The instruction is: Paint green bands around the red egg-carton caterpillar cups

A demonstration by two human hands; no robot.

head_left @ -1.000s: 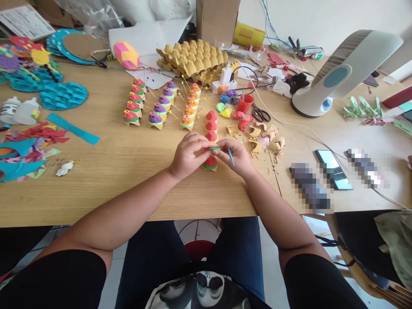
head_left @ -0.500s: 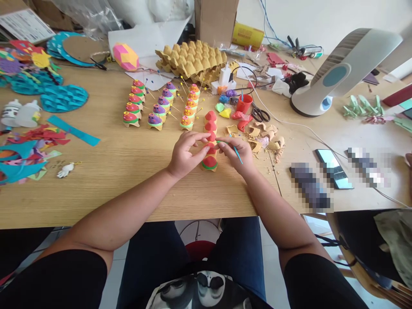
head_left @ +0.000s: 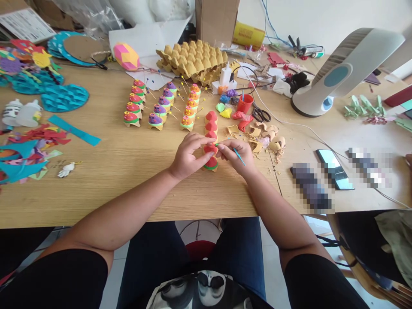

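Note:
A row of red-painted egg-carton cups [head_left: 211, 124] lies on the wooden table [head_left: 128, 171] in front of me; its nearest cup has a green band. My left hand [head_left: 188, 154] pinches one red cup of that row from the left, fingers curled round it. My right hand [head_left: 236, 156] is closed on a thin blue tool [head_left: 240, 156] and meets the same cup from the right, where a bit of green shows at the fingertips.
Three finished rows of coloured cups [head_left: 161, 105] with pins stand behind. A yellow egg tray [head_left: 191, 60], red cup [head_left: 245, 104], scissors [head_left: 260, 114], carton scraps [head_left: 264, 137], a white fan [head_left: 341, 73], a phone [head_left: 334, 174] and foam cut-outs [head_left: 28, 146] surround the spot.
Both hands have shifted slightly up the red row, from the green-banded front cup to the cup behind it. The blue tool has tilted with the right hand.

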